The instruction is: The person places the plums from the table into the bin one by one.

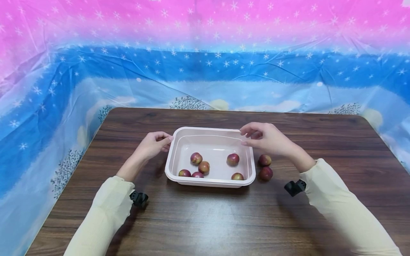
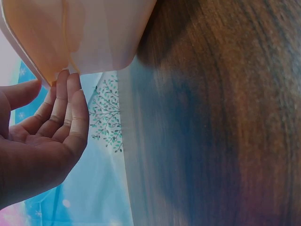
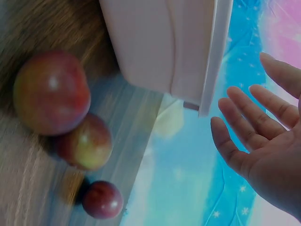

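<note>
On the desk [image 1: 208, 220], a pale tray [image 1: 208, 182] is set. Its left rim is pinched by the fingers of the left hand [image 1: 153, 144]; near its far right corner, the right hand [image 1: 267, 138] is held with fingers released. Inside it, six reddish fruits [image 1: 196, 158] are held; to its right, three loose fruits [image 3: 51, 92] are seen. Contents could be spilled by one-sided lifting.

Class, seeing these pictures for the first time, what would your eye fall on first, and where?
Probably the pale tray, near the middle of the wooden table, with six reddish fruits visible inside it and loose fruits beyond its right side. The left hand at its left rim and the right hand by its far right corner frame it. Behind the table, the pink-and-blue snowflake backdrop stands out.
</note>
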